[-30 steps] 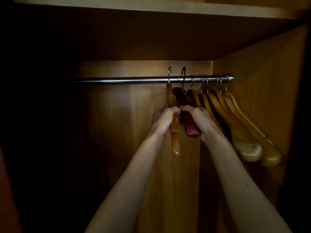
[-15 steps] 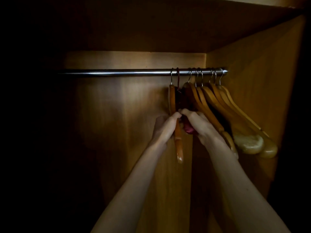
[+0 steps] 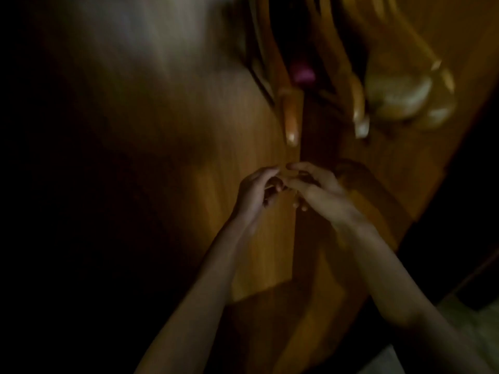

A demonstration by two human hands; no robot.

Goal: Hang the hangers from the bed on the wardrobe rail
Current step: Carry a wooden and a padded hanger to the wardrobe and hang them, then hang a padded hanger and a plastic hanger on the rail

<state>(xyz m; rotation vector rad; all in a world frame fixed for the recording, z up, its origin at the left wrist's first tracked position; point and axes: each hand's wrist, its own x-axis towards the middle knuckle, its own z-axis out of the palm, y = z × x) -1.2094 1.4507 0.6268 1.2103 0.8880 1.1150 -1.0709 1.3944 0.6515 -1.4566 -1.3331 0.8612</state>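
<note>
The frame is dim and blurred. Inside the wardrobe, wooden hangers hang in a bunch at the top right — the rail itself is out of frame. Among them sits a dark red hanger, and right of it pale rounded hanger ends. Below the hangers, apart from them, the left hand has loosely curled fingers, holding nothing. Just right of it, fingertips nearly meeting, the right hand is likewise loose and empty — fingers bent downward.
</note>
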